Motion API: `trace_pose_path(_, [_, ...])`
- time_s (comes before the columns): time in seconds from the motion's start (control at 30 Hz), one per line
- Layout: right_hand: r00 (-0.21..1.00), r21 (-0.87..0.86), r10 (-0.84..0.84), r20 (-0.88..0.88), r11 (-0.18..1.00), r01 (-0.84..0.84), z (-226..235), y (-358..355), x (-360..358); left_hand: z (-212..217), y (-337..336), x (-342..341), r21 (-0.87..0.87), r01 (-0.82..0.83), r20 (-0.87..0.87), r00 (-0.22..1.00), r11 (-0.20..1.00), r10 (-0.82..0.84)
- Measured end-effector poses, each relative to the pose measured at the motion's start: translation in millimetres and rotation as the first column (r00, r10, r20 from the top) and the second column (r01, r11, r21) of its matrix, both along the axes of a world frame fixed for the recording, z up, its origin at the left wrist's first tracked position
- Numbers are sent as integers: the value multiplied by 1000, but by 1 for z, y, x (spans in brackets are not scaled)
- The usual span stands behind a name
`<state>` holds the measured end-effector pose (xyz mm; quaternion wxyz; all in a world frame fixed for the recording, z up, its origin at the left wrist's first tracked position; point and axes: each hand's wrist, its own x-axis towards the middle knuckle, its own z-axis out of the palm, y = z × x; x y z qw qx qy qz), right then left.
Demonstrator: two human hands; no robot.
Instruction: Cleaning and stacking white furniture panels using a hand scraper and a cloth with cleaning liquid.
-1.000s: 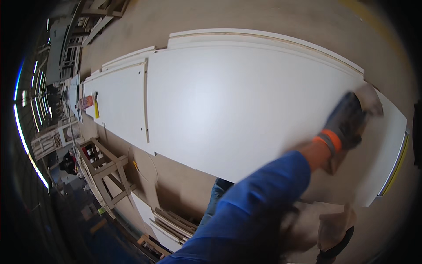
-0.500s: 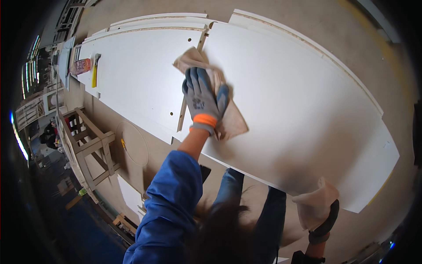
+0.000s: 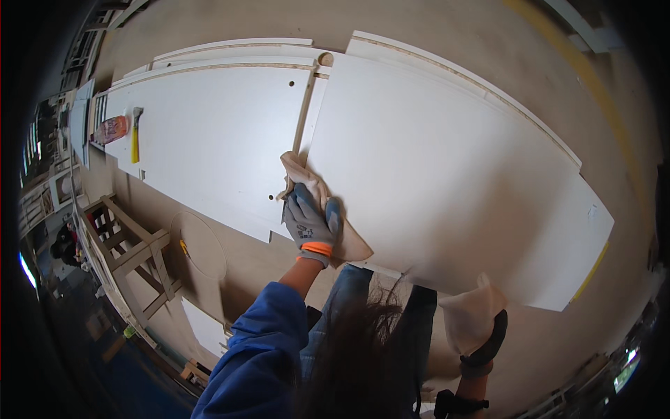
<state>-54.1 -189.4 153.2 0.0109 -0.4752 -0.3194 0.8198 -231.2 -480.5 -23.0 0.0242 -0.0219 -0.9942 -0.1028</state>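
My left hand (image 3: 310, 222), in a grey glove with an orange cuff, presses a beige cloth (image 3: 354, 244) onto the near edge of a large white panel (image 3: 433, 153), beside its left edge. The fingers lie over the cloth, which bunches ahead of them and trails to the right of the thumb. Another white panel (image 3: 216, 126) lies to the left, across a narrow gap. At the lower right, off the panel's near edge, my gloved right hand (image 3: 494, 342) grips a second beige cloth (image 3: 469, 318); its fingertips are partly hidden.
A yellow-handled brush (image 3: 135, 140) and a bottle with a pinkish label (image 3: 112, 130) sit on the left panel's far end. More panels show beneath. A wooden trestle (image 3: 132, 251) stands at left, near a thin looped cord (image 3: 209, 272) on the floor. Long hair hides part of my legs.
My left hand has drawn its cloth toward me, from the panel's middle to its near edge. The right hand with its cloth appears slightly further left, and the view has shifted.
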Motion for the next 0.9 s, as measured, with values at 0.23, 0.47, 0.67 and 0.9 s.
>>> trace_pose_path(0.23, [980,29,-137,143,990,134,-6,-5,16,-2,54,-102,-48,352,-112,928,935,-355])
trace_pose_path(0.47, [949,284,-132,286,958,48,-18,24,82,2,115,-161,-102,346,-163,919,933,-359])
trace_pose_path(0.67, [964,264,-185,192,956,130,-7,36,95,-8,33,2,-110,503,112,864,858,-492])
trace_pose_path(0.9, [944,371,-261,202,913,173,-9,85,169,9,179,-53,24,12,-22,1000,1000,-11])
